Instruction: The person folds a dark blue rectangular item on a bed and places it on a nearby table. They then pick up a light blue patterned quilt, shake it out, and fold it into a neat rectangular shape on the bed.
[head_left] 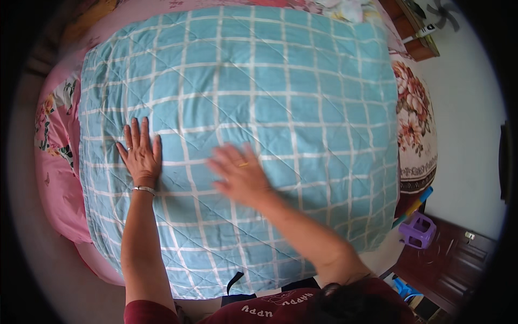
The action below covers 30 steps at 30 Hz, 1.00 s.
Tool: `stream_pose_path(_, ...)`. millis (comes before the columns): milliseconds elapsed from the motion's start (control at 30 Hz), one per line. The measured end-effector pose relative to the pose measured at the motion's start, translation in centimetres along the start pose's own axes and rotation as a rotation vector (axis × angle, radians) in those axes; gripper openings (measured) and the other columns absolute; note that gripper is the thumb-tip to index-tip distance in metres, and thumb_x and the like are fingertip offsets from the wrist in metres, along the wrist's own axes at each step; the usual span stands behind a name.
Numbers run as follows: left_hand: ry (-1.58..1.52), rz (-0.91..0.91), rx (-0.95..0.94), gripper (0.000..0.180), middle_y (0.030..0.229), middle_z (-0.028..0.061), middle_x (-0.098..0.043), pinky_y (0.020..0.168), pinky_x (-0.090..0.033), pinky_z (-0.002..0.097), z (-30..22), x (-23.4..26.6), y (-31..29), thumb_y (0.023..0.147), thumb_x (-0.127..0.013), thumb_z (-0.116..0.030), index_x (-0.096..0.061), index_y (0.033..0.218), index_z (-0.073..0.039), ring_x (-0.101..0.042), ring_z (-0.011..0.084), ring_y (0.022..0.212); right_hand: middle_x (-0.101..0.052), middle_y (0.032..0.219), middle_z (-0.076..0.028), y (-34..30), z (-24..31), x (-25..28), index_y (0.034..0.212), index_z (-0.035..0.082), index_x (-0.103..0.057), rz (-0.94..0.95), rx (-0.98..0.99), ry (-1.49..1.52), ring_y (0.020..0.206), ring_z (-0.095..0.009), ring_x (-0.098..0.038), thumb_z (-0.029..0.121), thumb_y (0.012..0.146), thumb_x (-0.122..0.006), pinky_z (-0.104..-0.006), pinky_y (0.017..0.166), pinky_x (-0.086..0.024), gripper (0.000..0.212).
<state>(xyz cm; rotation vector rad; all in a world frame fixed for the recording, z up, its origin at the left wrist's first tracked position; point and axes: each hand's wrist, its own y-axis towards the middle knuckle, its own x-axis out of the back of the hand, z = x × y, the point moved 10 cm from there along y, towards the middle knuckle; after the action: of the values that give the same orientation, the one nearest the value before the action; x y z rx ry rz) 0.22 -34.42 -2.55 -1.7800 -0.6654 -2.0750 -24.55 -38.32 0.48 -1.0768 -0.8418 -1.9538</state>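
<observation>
Fingers of both hands lay spread flat, gripping nothing | blue quilt (280,108), white grid lines, quilted, covered the bed over a pink floral sheet (54,162) | left hand (141,154) pressed palm-down near its left edge | right hand (240,173), blurred, flat on its middle | purple stool (417,230) on the floor, right.

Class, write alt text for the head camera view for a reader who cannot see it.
Both hands lie flat on a blue checked quilt spread over a bed: the left hand rests still, the right hand is blurred. A pink floral sheet shows underneath.
</observation>
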Motion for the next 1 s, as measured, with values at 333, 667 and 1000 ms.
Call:
stream_pose_path(333,-0.205,0.034,-0.079,0.055,0.153,0.0184,-0.027,0.111,-0.009,0.0608,-10.9,6.6,-14.2,0.095,-0.045,-0.040,-0.037,0.147,-0.022,-0.019,0.0391,0.143,-0.046,0.136,-0.017,-34.7,-25.6,22.3,0.130,0.006,-0.050,-0.178,-0.959,-0.957,0.124,-0.036,-0.044,0.041,0.093,-0.050,-0.0542,0.104,-0.032,0.051)
stream_pose_path(667,0.006,0.247,-0.233,0.060,0.155,0.0074,-0.027,0.113,0.000,0.0598,-7.8,5.1,-25.8,0.091,-0.046,-0.042,-0.037,0.147,-0.020,-0.016,0.0286,0.146,-0.050,0.134,-0.008,-32.9,-14.6,14.0,0.133,0.013,-0.051,-0.001,-0.648,-0.397,0.128,-0.030,-0.043,0.028,0.075,-0.068,-0.0576,0.106,-0.028,0.062)
stream_pose_path(1000,-0.482,0.231,-0.109,0.058,0.151,0.0169,-0.032,0.114,-0.003,0.0594,-12.5,8.1,-34.7,0.092,-0.047,-0.041,-0.042,0.143,-0.015,-0.024,0.0341,0.142,-0.048,0.138,-0.012,-29.5,4.2,6.2,0.124,0.009,-0.058,0.056,-0.351,0.055,0.135,-0.034,-0.036,0.024,0.077,-0.065,-0.0570,0.112,-0.019,0.051)
